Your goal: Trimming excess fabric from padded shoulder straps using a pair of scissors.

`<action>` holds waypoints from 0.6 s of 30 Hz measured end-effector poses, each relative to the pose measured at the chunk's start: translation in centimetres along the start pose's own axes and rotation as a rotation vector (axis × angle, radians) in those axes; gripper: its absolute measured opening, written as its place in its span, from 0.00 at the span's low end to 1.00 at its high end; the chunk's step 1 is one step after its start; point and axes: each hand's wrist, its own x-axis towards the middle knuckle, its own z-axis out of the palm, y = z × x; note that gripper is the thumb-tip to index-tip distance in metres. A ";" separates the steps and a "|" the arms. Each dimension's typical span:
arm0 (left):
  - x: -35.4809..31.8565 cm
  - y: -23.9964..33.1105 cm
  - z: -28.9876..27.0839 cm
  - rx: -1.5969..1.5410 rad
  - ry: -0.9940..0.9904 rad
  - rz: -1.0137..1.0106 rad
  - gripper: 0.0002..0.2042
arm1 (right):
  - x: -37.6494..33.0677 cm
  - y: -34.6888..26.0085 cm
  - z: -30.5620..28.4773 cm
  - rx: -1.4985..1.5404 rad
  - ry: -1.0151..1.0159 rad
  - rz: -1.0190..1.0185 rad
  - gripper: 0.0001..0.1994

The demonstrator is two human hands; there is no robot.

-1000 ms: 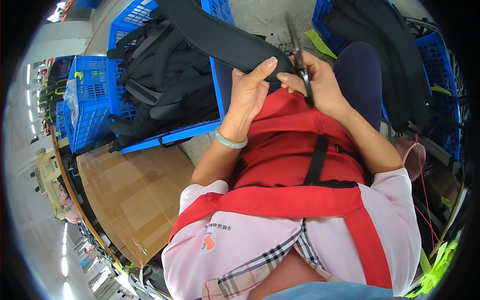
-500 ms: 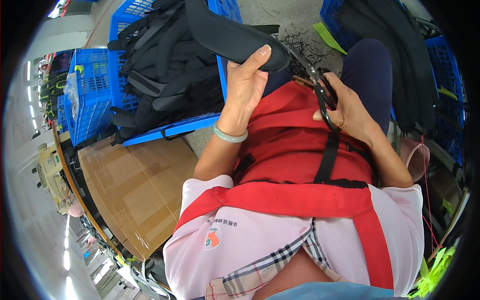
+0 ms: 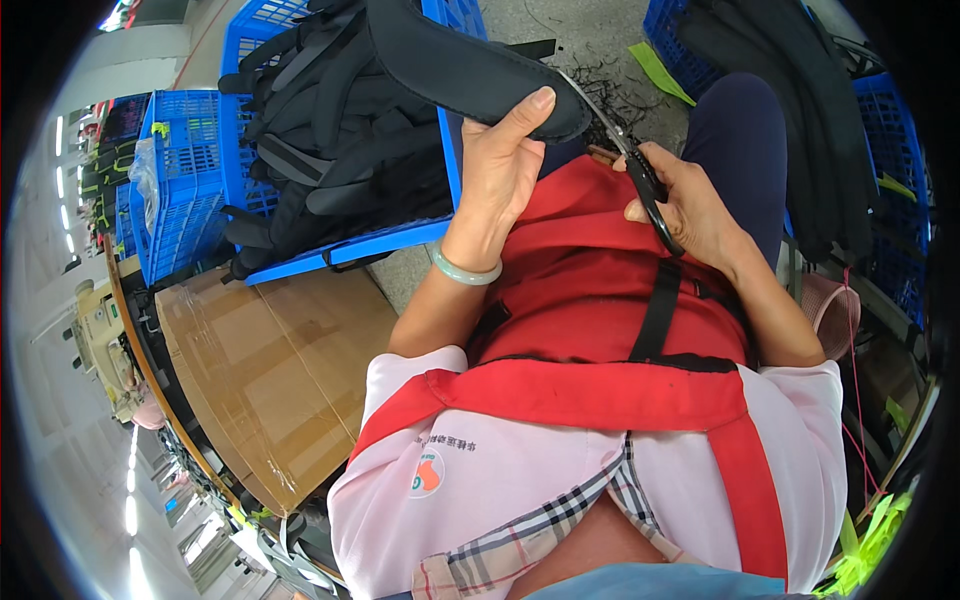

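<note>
Your L hand (image 3: pixel 505 165) pinches blk strap (image 3: pixel 470 80); R hand (image 3: pixel 692 205) grips scissors (image 3: pixel 645 178) by its edge. Prob. trimming; next needs steady hold.

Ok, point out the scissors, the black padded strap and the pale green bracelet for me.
Scissors (image 3: pixel 641 172): head view, on the black handle.
Black padded strap (image 3: pixel 465 72): head view, on its broad face.
Pale green bracelet (image 3: pixel 466 275): head view, on its band.

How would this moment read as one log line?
left hand: grips black strap | right hand: holds scissors by strap's end | blue crate: dark straps piled inside
</note>
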 end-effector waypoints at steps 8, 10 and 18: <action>0.1 -0.4 -0.5 -0.019 -0.049 -0.001 0.14 | -0.1 0.1 0.7 -0.049 0.139 -0.268 0.30; 0.1 -0.3 -0.5 -0.022 -0.049 0.000 0.14 | -0.2 -0.6 0.2 -0.012 0.024 -0.066 0.38; -0.1 -0.3 -0.1 -0.022 -0.036 -0.016 0.15 | 0.0 0.8 0.3 0.010 0.029 -0.126 0.34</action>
